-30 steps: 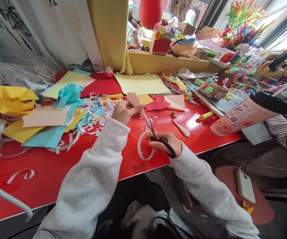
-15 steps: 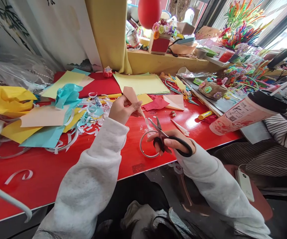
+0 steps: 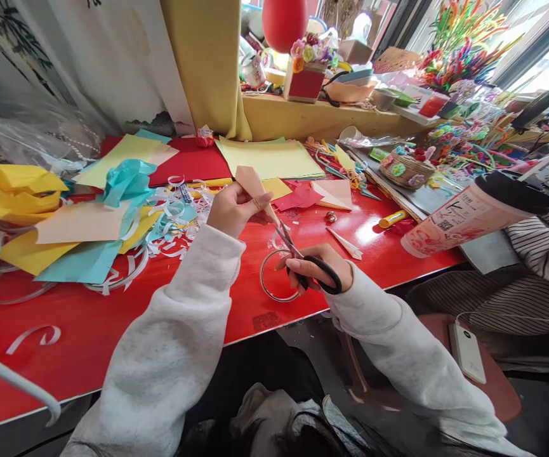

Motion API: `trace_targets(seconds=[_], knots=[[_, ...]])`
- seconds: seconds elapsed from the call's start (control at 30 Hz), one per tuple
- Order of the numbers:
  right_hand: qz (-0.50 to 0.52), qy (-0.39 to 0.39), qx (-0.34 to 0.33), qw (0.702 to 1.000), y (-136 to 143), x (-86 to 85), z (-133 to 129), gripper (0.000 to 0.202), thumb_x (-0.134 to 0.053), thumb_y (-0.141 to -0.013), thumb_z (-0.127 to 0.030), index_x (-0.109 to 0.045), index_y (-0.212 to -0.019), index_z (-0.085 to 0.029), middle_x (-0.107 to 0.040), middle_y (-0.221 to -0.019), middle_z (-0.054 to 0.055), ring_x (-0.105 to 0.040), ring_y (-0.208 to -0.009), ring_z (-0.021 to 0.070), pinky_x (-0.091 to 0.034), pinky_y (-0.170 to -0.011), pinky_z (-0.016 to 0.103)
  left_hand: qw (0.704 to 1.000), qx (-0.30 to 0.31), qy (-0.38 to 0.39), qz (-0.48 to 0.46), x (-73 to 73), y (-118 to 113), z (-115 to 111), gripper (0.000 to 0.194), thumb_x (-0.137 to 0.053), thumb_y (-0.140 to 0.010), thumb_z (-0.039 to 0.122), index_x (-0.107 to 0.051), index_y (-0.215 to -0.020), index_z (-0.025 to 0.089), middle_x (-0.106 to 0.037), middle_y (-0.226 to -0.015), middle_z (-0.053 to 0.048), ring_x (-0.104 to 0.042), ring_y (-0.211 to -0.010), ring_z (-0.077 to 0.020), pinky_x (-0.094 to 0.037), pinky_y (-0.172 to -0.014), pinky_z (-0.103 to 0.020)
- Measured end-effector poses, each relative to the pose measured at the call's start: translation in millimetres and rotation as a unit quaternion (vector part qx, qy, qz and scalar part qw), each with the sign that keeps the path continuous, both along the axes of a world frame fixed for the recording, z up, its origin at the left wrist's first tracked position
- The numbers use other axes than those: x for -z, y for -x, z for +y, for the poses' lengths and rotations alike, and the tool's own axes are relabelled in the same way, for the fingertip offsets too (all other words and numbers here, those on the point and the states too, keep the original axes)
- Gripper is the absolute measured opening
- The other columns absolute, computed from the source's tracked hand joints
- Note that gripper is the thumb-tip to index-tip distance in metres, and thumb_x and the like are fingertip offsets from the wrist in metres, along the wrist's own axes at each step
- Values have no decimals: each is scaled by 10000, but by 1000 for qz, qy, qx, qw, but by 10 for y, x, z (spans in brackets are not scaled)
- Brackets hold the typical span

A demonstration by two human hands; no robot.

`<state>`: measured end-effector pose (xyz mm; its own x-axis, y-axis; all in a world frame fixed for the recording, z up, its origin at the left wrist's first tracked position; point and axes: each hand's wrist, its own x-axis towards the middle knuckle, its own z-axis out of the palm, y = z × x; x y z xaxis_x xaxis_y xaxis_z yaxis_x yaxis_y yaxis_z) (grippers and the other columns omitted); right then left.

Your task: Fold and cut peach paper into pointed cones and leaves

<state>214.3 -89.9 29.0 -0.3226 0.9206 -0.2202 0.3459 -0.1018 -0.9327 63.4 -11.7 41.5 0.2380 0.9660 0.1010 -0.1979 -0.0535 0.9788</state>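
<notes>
Above the red table (image 3: 217, 304), my left hand (image 3: 233, 209) pinches a folded piece of peach paper (image 3: 249, 180), its narrow end pointing down towards me. My right hand (image 3: 319, 263) grips black-handled scissors (image 3: 327, 275), with fingers through the loops. The blades meet the lower tip of the peach paper; whether they are cutting into it I cannot tell. Below the blades, a thin silvery ring (image 3: 264, 282) appears close to my right fingers, partly hidden by them. A small folded pale paper cone (image 3: 345, 243) lies right of my right hand.
Paper scraps (image 3: 172, 231) and coloured sheets (image 3: 81, 260) cover the left side. Folded peach paper (image 3: 334, 193), red paper (image 3: 297, 198) and a glue stick (image 3: 391, 220) lie beyond my hands. A tilted drink cup (image 3: 450, 222) stands at right, near a person's striped sleeve (image 3: 548, 251).
My right hand has moved left with the scissors, bringing the blades to the paper's tip and closing them somewhat. A small white scrap has come away below the tip. My left hand stays nearly still.
</notes>
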Motion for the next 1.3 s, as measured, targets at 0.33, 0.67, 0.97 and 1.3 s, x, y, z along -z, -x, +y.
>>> trace_targets(seconds=[0.33,0.67,0.97,1.3], knots=[[1,-33,40,999,50,109,12,417,-479,-666,-512,-533,-566,-112,-516,-494,7,-482,-376,61,-323,-354,181,997,-41,-35,47,51,6,57,281,-672,-526,300,-545,-679,101,-595,-621,-26,-524,-528,-99,-344,-392,-183],[5,-32,76,997,50,173,25,414,-535,-619,-511,-588,-680,-106,-511,-462,-3,-483,-365,73,-343,-354,183,998,-7,-4,64,72,-2,41,276,-665,-538,312,-554,-678,102,-596,-605,-28,-543,-540,-109,-371,-434,-189],[-1,-21,110,994,114,126,-14,461,-564,-574,-517,-607,-745,-91,-497,-446,-2,-451,-349,66,-361,-358,188,999,19,31,35,63,26,57,279,-684,-531,313,-533,-610,92,-569,-568,-30,-501,-463,-82,-386,-412,-201],[-3,-29,94,995,100,156,-8,426,-550,-605,-504,-600,-745,-104,-493,-450,-10,-454,-358,64,-325,-343,177,998,30,42,28,72,21,65,276,-692,-524,297,-531,-606,90,-562,-553,-21,-498,-452,-78,-408,-425,-213]])
